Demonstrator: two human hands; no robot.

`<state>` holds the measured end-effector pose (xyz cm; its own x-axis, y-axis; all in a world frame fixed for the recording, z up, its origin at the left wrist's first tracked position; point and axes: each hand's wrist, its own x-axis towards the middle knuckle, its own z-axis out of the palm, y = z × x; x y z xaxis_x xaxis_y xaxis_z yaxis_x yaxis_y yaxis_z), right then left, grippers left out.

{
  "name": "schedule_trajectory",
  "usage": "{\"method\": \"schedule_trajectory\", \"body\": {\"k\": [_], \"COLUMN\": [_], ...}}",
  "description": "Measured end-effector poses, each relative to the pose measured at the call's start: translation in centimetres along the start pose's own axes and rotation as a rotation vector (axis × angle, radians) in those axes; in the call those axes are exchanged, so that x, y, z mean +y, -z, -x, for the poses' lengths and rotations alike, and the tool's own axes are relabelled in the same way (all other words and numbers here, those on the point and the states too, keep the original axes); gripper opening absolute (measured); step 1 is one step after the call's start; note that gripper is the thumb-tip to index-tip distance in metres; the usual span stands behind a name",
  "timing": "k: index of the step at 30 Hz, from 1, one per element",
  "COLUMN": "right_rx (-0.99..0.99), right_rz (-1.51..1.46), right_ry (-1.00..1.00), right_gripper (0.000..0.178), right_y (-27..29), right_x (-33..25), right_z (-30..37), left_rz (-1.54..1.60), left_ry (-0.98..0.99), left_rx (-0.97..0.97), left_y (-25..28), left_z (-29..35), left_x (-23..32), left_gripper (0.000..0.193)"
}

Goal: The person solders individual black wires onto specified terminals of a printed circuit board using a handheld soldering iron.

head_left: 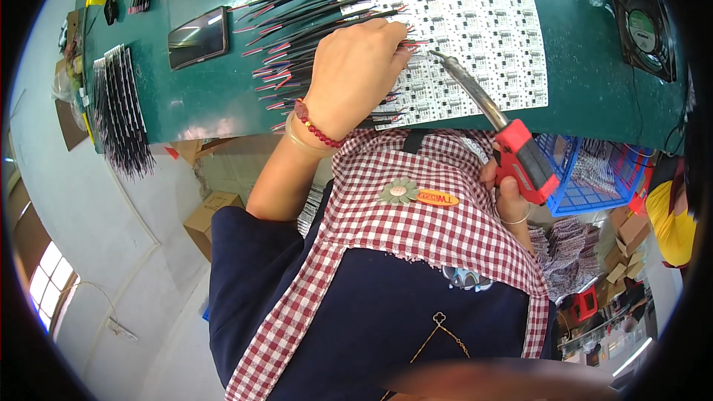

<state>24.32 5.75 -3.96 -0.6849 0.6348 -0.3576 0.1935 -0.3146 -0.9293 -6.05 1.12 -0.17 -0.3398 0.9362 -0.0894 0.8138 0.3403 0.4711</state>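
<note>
My left hand (358, 63) is closed, fingertips pinched round the end of a cable with bare red and black leads that stick out to the right over the panel. My right hand (509, 194) grips a red-and-black soldering iron (523, 160) by its handle. The iron's metal tip points up and left, a short way from the leads. Beneath both lies a white panel of small circuit boards (490, 44). Many black cables (308, 33) lie in rows over its left side, their red and black ends fanned out to the left.
The green table (204, 96) holds a phone (198, 37) on the left and a black fan (643, 36) at the far right. A bundle of finished strips with cables (122, 111) hangs over the left edge. A blue crate (594, 174) stands below on the right.
</note>
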Motion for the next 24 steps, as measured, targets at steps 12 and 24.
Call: {"method": "schedule_trajectory", "body": {"k": [12,24], "right_rx": [0.054,0.108], "right_rz": [-0.037,-0.069], "right_ry": [-0.013,-0.015], "right_gripper": [0.079,0.078], "right_y": [0.6,1.0], "right_x": [0.2,0.1], "right_z": [0.5,1.0], "left_rz": [0.173,0.276], "left_ry": [-0.002,0.072], "left_rx": [-0.005,0.158], "left_y": [0.8,0.1], "left_z": [0.9,2.6], "left_x": [-1.1,2.2], "left_gripper": [0.013,0.012]}}
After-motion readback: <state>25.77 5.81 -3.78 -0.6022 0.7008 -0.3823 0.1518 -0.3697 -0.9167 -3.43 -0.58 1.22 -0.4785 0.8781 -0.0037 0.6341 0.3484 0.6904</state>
